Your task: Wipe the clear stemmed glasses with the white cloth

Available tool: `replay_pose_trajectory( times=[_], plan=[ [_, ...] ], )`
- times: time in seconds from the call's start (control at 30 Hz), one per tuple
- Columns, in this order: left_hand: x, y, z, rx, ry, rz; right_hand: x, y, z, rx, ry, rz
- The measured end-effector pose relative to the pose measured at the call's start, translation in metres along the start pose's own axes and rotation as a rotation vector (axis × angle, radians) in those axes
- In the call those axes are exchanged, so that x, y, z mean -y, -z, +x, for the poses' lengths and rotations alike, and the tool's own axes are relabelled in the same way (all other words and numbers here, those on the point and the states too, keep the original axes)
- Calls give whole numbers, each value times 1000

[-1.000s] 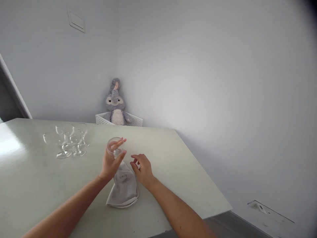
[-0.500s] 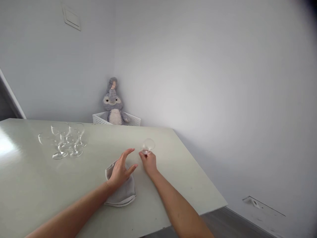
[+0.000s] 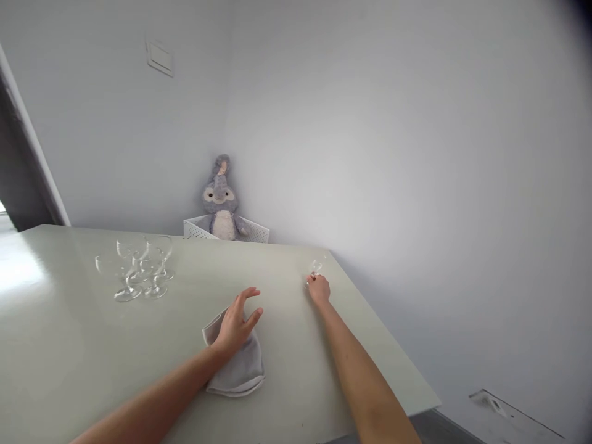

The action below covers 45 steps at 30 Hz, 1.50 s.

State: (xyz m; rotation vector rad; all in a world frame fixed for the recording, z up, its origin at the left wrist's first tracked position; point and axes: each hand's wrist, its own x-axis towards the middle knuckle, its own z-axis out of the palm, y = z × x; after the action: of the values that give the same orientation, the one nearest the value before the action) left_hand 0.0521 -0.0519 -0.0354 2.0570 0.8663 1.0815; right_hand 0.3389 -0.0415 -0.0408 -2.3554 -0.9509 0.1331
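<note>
My right hand [image 3: 319,288] is closed on the stem of a clear wine glass [image 3: 317,265], out near the table's right edge. The glass looks upright, its base low by the tabletop; whether it touches cannot be made out. Over a folded grey cloth [image 3: 240,370] is my left hand [image 3: 235,324], thumb and fingers apart and nothing in it. Several stemmed wine glasses [image 3: 127,287] stand grouped on the left part of the table.
The pale glossy table [image 3: 152,345] ends at a slanted right edge. Behind it, a grey plush toy [image 3: 219,200] sits in a white perforated basket [image 3: 197,229] against the wall corner. A switch plate [image 3: 160,58] is on the wall.
My right hand has carried the wine glass right and farther from my left hand. My left hand stays open over the cloth. The view has shifted slightly.
</note>
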Motion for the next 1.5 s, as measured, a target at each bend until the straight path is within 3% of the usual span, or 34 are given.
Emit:
replay_pose_trajectory(
  times=[0.37, 0.63, 0.73, 0.83, 1.0, 1.1, 1.2, 1.27, 1.4, 1.5],
  plan=[
    [4, -2, 0, 17, 72, -68, -1, -12, 31, 15, -45, 25],
    [0, -2, -3, -133, 104, -236, -23, -3, 2, -61, -10, 278],
    [-6, 4, 5, -266, 224, -452, -34, 3, -17, -48, -7, 404],
    [-7, 19, 19, -576, 509, -758, -36, 9, -36, -6, -11, 513],
    [11, 68, 27, -875, 770, -869, -13, 15, -73, 147, 54, 628],
    [26, 100, 21, -936, 851, -940, 19, 15, -103, 303, 169, 656],
    [38, 122, 16, -900, 895, -1033, 57, 14, -140, 516, 427, 598],
    [44, 128, 15, -856, 887, -1077, 81, 12, -166, 565, 640, 505],
    [56, 131, 18, -777, 847, -1112, 109, 0, -209, 467, 1019, 169],
    [63, 132, 23, -748, 822, -1118, 115, -16, -224, 333, 1108, -128]
  ],
)
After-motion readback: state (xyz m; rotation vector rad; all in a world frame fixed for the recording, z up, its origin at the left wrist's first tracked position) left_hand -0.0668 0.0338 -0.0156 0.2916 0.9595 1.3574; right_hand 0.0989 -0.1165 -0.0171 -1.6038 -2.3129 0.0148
